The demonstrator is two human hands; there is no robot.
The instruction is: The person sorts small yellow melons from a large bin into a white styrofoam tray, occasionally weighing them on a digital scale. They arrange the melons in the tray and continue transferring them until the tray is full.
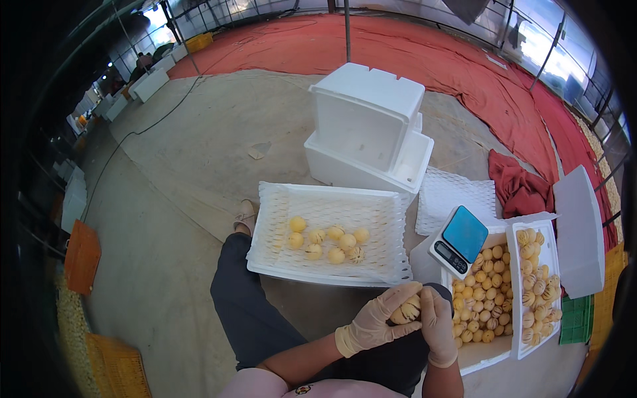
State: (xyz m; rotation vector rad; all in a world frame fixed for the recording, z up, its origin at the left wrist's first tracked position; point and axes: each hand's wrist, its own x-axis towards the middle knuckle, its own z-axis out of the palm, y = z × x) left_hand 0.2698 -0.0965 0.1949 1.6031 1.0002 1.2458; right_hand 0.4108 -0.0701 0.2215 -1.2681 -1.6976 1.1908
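My gloved left hand [379, 317] is wrapped around a yellow fruit with dark stripes [409, 310], which looks like a pepino melon. At the fruit's right side, my gloved right hand [438, 323] grips it with bent fingers, partly hidden from view. Both hands are over my lap. In front of them lies a white foam tray or lid [328, 278] lined with white foam netting [328, 199]. Several yellow fruits [347, 242] rest on that netting, some plain and some striped. To the right, a foam box [485, 355] holds many more such fruits [485, 293].
A digital kitchen scale [459, 241] sits tilted at the fruit box's far left corner. A second foam tray [518, 343] of fruits leans along its right side. Stacked foam boxes [366, 119] stand ahead. An orange crate [83, 256] and a black cable [113, 151] are to the left.
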